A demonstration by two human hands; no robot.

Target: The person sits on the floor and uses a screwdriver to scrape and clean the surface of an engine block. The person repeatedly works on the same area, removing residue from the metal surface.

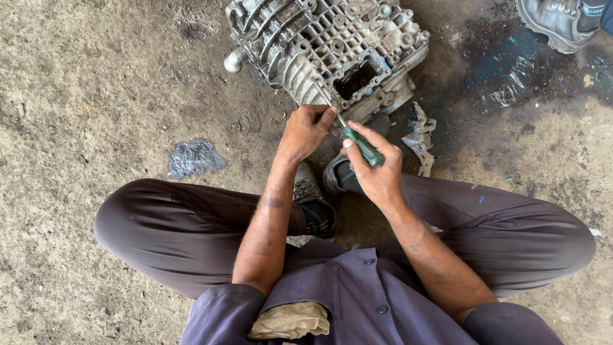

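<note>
We find the right hand (377, 172) clenched around the green handle of a screwdriver (363, 147). The left hand (306, 131) pinches its shaft near the tip, which meets the near edge of a grey metal casing (306, 45) on the dirt floor (96, 96). A crumpled rag (420, 135) lies just beside the casing.

Your single head camera looks steeply down, close over your lap (357, 281) and the dirt floor (83, 96).
</note>
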